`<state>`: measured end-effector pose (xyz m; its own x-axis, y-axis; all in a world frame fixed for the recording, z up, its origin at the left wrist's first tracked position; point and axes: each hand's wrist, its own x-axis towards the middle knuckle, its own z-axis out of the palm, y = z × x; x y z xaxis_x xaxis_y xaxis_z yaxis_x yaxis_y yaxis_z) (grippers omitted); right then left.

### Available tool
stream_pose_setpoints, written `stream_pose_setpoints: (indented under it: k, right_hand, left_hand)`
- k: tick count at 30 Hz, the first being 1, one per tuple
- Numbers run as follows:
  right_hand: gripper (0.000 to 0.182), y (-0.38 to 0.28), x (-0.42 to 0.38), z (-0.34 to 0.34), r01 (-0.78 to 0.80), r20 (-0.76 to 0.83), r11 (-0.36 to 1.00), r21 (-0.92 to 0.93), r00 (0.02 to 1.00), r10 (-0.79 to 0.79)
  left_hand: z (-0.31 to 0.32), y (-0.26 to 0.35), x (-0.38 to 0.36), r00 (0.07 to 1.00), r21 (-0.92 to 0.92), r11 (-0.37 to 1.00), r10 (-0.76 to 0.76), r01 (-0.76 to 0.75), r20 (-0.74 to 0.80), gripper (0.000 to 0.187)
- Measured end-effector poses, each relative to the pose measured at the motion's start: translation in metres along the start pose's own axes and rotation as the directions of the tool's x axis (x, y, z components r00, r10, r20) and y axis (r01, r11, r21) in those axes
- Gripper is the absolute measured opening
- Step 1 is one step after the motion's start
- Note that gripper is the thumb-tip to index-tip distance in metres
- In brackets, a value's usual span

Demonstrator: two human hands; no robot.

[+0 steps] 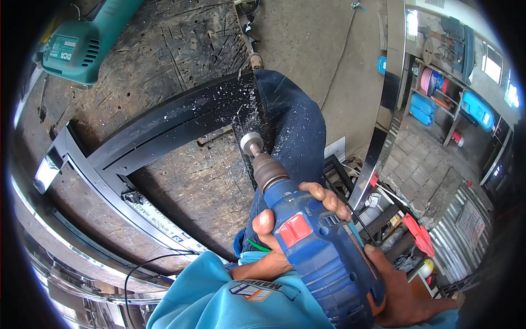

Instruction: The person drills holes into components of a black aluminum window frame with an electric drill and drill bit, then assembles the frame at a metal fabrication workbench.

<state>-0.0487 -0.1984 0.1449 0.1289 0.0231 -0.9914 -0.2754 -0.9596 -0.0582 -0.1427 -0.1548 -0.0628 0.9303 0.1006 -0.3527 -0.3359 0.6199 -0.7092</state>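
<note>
While the left hand (272, 238) wraps the front of the blue drill (323, 263), the right hand (402, 296) grips its rear; the drill lies between them, its round cutter (251, 142) just ahead, near the black frame (181, 112) on the desk (192, 44).

Left hand (272, 241): palm hidden behind the blue drill (323, 257); we see only part of it. Right hand (402, 293): we lose most of the fingers behind the drill body. Hole saw (252, 142): cutting face turned from us; we cannot tell whether it touches the black frame (181, 115). Green power tool (82, 52): cut off by the top edge. Shirt lettering (263, 285): we lose its end in folds. Notice (470, 225): print too small for us.
</note>
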Motion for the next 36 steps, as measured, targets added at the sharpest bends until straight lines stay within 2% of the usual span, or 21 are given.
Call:
stream_pose_setpoints:
  k: [5,7,9,12,15,17,18,19,20,21,23,24,26,27,29,30,32,33,35,36]
  right_hand:
    - [0.048,-0.006,0.002,0.007,-0.014,-0.099,0.999,-0.046,0.995,0.009]
    - [0.046,-0.010,0.003,0.011,-0.016,-0.136,0.997,-0.074,0.991,0.006]
    - [0.046,-0.012,0.006,0.011,-0.005,-0.137,0.997,-0.078,0.990,-0.006]
    - [0.046,-0.013,0.006,0.010,-0.160,-0.101,0.965,0.208,0.978,0.184]
    - [0.047,-0.013,0.007,0.009,-0.316,-0.006,0.831,0.458,0.933,0.359]
    - [0.049,-0.013,0.007,0.008,-0.412,0.093,0.698,0.586,0.890,0.447]
    - [0.049,-0.013,0.007,0.006,-0.412,0.099,0.700,0.583,0.891,0.443]
    - [0.056,-0.014,0.006,0.004,-0.139,-0.054,0.954,0.265,0.986,0.159]
    - [0.068,-0.014,0.005,0.002,0.161,-0.086,0.978,-0.130,0.981,-0.173]
    - [0.068,-0.013,0.004,0.001,0.155,-0.089,0.979,-0.132,0.982,-0.167]
    - [0.089,-0.010,0.003,-0.001,0.000,0.004,1.000,-0.019,1.000,0.000]
    - [0.089,-0.007,0.003,0.001,-0.001,0.013,1.000,-0.022,1.000,0.001]
    - [0.085,0.000,0.006,0.006,0.079,-0.080,0.994,0.072,0.994,-0.074]
    - [0.085,-0.004,0.008,0.003,0.080,-0.076,0.994,0.077,0.994,-0.075]
    - [0.087,-0.013,0.013,-0.004,-0.075,0.065,0.997,-0.009,0.995,0.075]
    - [0.087,-0.010,0.011,-0.004,-0.080,0.072,0.997,-0.007,0.994,0.080]
    - [0.089,-0.006,0.012,-0.003,0.069,0.005,0.997,0.032,0.998,-0.069]
    - [0.089,-0.005,0.009,-0.003,0.067,0.004,0.997,0.035,0.998,-0.067]
    - [0.090,-0.005,0.004,-0.004,0.091,0.000,0.980,-0.175,0.996,-0.092]
    - [0.090,-0.005,0.005,-0.002,0.097,0.001,0.979,-0.178,0.995,-0.099]
  left_hand:
    - [0.005,-0.006,0.000,0.996,0.010,0.997,0.082,-0.082,-0.019,0.074]
    - [0.009,-0.004,-0.001,0.989,0.076,0.997,0.025,-0.014,-0.149,0.075]
    - [0.013,-0.007,-0.001,0.986,0.090,0.994,0.078,-0.066,-0.146,0.075]
    - [0.012,-0.008,0.001,0.981,0.088,0.995,0.061,-0.046,-0.183,0.074]
    - [0.012,-0.009,0.001,0.985,0.039,0.994,0.109,-0.105,-0.133,0.074]
    - [0.011,-0.005,0.000,0.984,0.070,0.996,0.066,-0.055,-0.165,0.074]
    - [0.012,-0.005,0.000,0.984,0.077,0.995,0.072,-0.060,-0.165,0.074]
    - [0.012,-0.006,0.000,0.983,0.061,0.996,0.079,-0.070,-0.163,0.074]
    - [0.012,-0.008,0.001,0.983,0.038,0.995,0.092,-0.087,-0.157,0.074]
    - [0.012,-0.008,0.001,0.983,0.031,0.996,0.089,-0.085,-0.158,0.074]
    - [0.013,-0.006,0.002,0.980,0.069,0.996,0.075,-0.064,-0.182,0.074]
    - [0.008,-0.006,0.002,0.979,0.070,0.995,0.085,-0.073,-0.185,0.074]
    - [-0.005,-0.004,0.001,0.998,0.043,0.997,0.064,-0.065,0.009,0.079]
    - [-0.005,-0.005,0.001,0.998,0.048,0.997,0.065,-0.065,0.005,0.079]
    - [-0.006,-0.005,0.001,0.996,0.048,0.996,0.078,-0.080,0.032,0.079]
    - [-0.005,-0.006,0.000,0.996,0.048,0.995,0.082,-0.084,0.024,0.079]
    - [-0.002,-0.003,0.003,0.998,0.017,0.998,0.056,-0.057,0.024,0.079]
    - [0.001,-0.003,0.003,0.998,0.016,0.998,0.054,-0.055,0.020,0.079]
    - [0.009,-0.004,0.002,0.977,0.118,0.992,0.062,-0.038,-0.203,0.072]
    - [0.009,-0.002,0.003,0.978,0.121,0.992,0.064,-0.040,-0.197,0.072]
